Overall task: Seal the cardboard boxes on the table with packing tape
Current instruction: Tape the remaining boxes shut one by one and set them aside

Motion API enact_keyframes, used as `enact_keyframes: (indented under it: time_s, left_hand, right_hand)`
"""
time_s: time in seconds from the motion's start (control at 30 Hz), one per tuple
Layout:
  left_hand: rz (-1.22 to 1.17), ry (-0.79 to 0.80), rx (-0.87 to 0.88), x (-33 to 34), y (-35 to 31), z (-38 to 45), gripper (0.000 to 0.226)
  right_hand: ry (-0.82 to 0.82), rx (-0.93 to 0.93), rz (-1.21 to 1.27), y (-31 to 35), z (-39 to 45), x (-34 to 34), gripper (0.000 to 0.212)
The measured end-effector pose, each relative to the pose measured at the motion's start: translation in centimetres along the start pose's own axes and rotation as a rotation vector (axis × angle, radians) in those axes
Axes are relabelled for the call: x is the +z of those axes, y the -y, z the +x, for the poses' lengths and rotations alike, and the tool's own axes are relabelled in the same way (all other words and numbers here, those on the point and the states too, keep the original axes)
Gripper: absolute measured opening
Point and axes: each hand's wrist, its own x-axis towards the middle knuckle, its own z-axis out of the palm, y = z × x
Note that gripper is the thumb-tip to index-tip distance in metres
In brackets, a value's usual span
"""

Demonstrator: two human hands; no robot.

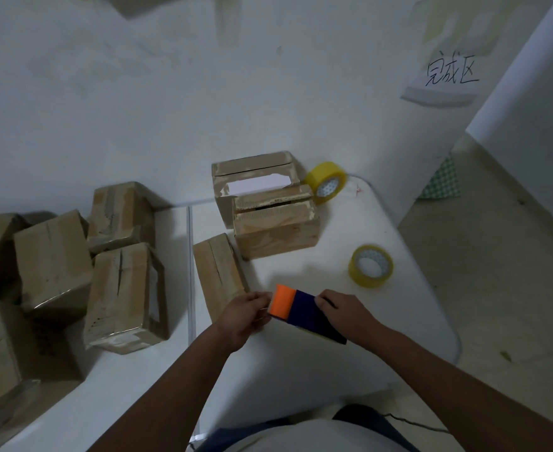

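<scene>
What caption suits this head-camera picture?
Both hands, left and right, hold an orange-and-blue tape dispenser beside unsealed cardboard boxes.

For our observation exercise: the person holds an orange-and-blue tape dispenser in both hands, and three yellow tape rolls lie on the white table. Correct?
Not quite. The head view shows two yellow tape rolls, not three. Both hands do hold the orange-and-blue tape dispenser over the white table.

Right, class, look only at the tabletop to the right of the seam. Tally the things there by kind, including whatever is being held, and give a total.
Cardboard boxes: 3
Yellow tape rolls: 2
Orange and blue tape dispenser: 1
Total: 6
</scene>
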Motion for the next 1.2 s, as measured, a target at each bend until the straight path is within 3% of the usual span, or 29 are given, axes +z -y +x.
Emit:
enact_keyframes:
  time_s: [0.2, 0.67, 0.83, 1.0, 1.2]
  left_hand:
    - [0.066, -0.147, 0.106, 0.4, 1.1, -0.7, 0.016]
    - [-0.103, -0.416, 0.156, -3.1, 4.2, -2.8, 0.014]
    - [-0.228, -0.618, 0.127, -8.1, 6.1, -3.7, 0.014]
    - [-0.212, -0.522, 0.076, -6.8, 7.6, -4.3, 0.008]
    - [-0.284, -0.707, 0.048, -4.6, 8.0, -3.2, 0.008]
  right_hand:
    - [0.018, -0.027, -0.116, 0.8, 0.4, 0.1, 0.048]
    - [0.174, -0.253, -0.274, 3.6, 1.8, 1.8, 0.05]
    - [0.214, -0.23, -0.409, 1.6, 2.9, 0.5, 0.051]
    - [0.173, -0.202, -0.518, 0.5, 4.0, 0.2, 0.056]
    - [0.037, -0.218, -0.653, 2.1, 4.9, 0.5, 0.063]
